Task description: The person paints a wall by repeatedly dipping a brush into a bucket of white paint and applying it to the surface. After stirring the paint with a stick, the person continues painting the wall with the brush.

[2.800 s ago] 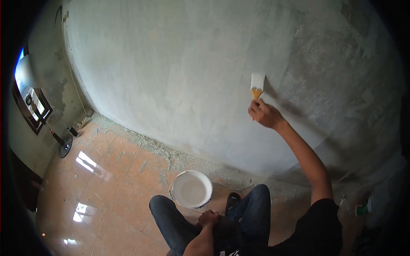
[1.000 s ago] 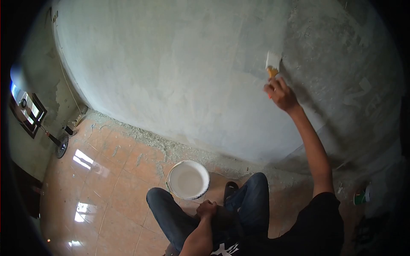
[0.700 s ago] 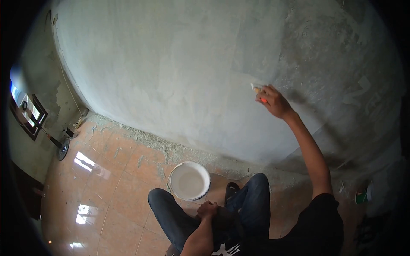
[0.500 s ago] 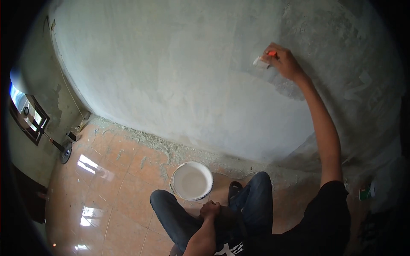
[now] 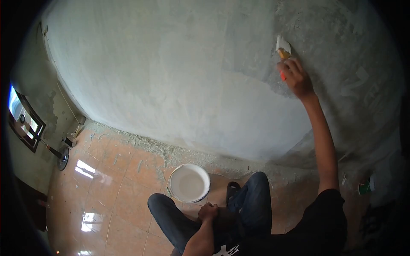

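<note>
My right hand (image 5: 295,77) is closed around the handle of a paintbrush (image 5: 283,46), held up at the wall (image 5: 192,64). The brush has a red-orange and yellow handle, and its whitish bristles point upward against the dark grey, rough part of the wall. To the left of the brush, the surface carries a paler, smoother coat. Down by my lap, my left hand (image 5: 208,211) rests with its fingers curled in, and nothing shows in it. Just beyond that hand, a white bucket (image 5: 209,187) holding pale liquid stands on the floor.
Scraped debris (image 5: 145,145) lies along the foot of the wall on the orange tiles (image 5: 128,200). A fan-like object with a round base (image 5: 63,159) stands at the left, near a framed window or mirror (image 5: 36,136). At the right sits a green container (image 5: 364,187).
My right hand has moved right and slightly down, turning the brush from pointing left to pointing upward. My left hand stays by my lap. The view has shifted slightly.
</note>
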Tool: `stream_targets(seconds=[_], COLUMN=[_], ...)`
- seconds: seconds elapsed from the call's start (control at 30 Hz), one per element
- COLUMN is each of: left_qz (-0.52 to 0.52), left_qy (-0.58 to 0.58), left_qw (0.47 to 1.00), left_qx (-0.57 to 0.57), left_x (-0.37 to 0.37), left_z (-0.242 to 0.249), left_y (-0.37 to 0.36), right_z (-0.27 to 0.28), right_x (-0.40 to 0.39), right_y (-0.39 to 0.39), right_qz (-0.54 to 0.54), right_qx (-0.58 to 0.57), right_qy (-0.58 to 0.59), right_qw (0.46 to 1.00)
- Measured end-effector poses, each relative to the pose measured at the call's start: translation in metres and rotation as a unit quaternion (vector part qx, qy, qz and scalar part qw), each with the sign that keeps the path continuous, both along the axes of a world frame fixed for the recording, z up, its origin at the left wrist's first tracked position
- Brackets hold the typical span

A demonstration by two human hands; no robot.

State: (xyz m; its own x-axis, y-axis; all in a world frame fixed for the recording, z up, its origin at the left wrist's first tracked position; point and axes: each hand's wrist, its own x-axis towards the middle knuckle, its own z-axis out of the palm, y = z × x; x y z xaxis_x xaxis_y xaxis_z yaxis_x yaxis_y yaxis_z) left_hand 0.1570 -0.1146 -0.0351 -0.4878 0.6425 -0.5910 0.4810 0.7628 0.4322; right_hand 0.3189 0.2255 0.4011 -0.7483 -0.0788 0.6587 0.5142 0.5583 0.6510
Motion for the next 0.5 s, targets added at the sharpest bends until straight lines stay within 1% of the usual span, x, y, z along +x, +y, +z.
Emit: stream_targets(seconds=[0.03, 0.1, 0.23, 0.3, 0.43, 0.5], left_qz=[0.000, 0.002, 0.004, 0.004, 0.004, 0.003], left_qy=[-0.001, 0.001, 0.000, 0.002, -0.006, -0.004], left_qw=[1.000, 1.000, 1.000, 1.000, 1.000, 1.000], left_qx=[-0.002, -0.002, -0.011, -0.007, -0.012, -0.011], left_x=[0.000, 0.001, 0.000, 0.000, -0.001, -0.001], left_z=[0.000, 0.001, 0.002, 0.003, 0.010, 0.007], left_y=[0.001, 0.000, 0.001, 0.001, 0.001, 0.002], right_z=[-0.009, -0.024, -0.036, -0.035, -0.050, -0.065], right_x=[0.000, 0.002, 0.000, -0.004, -0.003, -0.002], right_y=[-0.001, 0.005, 0.005, 0.001, 0.002, -0.004], right_qz=[-0.014, -0.022, -0.036, -0.028, -0.043, -0.047], right_qx=[0.010, -0.002, -0.001, 0.030, 0.014, -0.017], right_qy=[-0.016, -0.011, 0.029, 0.059, 0.053, 0.021], right_qw=[1.000, 1.000, 0.999, 0.997, 0.998, 0.999])
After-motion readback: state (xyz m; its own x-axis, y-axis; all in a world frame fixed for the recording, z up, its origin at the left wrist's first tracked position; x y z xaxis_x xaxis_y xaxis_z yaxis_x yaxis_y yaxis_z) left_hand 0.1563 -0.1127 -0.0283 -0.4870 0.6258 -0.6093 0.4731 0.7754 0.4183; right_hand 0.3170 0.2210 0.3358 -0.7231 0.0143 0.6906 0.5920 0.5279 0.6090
